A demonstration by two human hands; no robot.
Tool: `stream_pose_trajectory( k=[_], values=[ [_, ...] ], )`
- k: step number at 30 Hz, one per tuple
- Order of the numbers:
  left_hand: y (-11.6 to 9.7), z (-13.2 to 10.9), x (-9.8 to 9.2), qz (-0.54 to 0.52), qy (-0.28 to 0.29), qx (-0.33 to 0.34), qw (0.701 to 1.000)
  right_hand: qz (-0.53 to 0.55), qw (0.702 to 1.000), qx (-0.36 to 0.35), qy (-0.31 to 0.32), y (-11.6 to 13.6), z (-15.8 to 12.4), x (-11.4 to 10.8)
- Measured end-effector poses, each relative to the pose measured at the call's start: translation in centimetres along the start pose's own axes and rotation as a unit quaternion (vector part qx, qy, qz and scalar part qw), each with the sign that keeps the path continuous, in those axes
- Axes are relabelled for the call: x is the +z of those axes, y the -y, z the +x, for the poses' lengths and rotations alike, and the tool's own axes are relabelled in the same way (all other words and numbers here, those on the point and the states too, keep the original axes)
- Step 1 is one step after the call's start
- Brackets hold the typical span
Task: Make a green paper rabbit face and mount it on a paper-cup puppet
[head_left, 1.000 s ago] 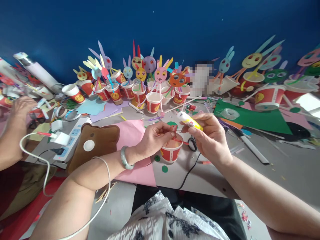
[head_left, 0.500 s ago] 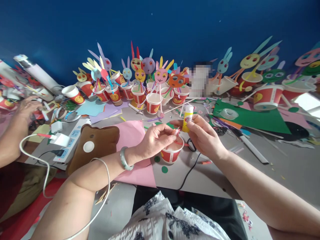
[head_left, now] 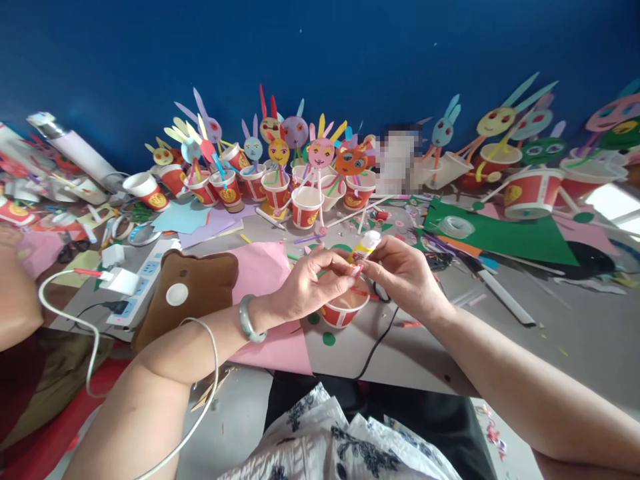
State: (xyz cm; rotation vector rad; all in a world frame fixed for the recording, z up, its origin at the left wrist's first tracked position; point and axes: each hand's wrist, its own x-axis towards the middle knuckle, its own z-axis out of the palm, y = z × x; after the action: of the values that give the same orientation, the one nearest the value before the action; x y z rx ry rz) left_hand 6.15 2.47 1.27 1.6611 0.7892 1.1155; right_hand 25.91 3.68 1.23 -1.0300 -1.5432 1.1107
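Observation:
My right hand [head_left: 410, 275] is closed around a glue stick [head_left: 365, 247], yellow with a white end, tilted with the white end up. Its lower end meets the fingertips of my left hand [head_left: 317, 283], which pinch a small pinkish-red piece [head_left: 357, 270], mostly hidden by the fingers. Just below both hands stands a red and white paper cup [head_left: 345, 312], with a reddish strip showing at its mouth. Beside the cup lies a green paper circle [head_left: 329, 339], and a second one is partly under my left hand's shadow.
Paper cups with paper animal faces, such as a pink one [head_left: 321, 153], line the blue wall. Pink paper [head_left: 275, 343], a brown pouch [head_left: 193, 287], a power strip [head_left: 150, 270] and green paper [head_left: 505, 233] surround the work spot. Another person's arm [head_left: 17, 293] is at left.
My right hand has tipped the glue stick and brought its lower end down to my left fingertips. The other person's hand at left has drawn back toward the edge.

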Motion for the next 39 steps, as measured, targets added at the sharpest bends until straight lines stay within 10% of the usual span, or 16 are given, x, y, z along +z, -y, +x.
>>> stream_pose_trajectory(
  k=[11, 22, 39],
  values=[
    [0.2, -0.2, -0.1, -0.004, 0.034, -0.026, 0.999, 0.001, 1.000, -0.008, 0.003, 0.0, 0.0, -0.4],
    [1.1, -0.6, 0.0, -0.027, 0.052, -0.025, 0.998, -0.205, 0.923, -0.293, -0.144, 0.9, -0.3, -1.3],
    [0.3, -0.6, 0.3, -0.046, 0.058, -0.023, 0.997, -0.273, 0.895, -0.319, -0.148, 2.5, -0.9, -0.9]
  ],
)
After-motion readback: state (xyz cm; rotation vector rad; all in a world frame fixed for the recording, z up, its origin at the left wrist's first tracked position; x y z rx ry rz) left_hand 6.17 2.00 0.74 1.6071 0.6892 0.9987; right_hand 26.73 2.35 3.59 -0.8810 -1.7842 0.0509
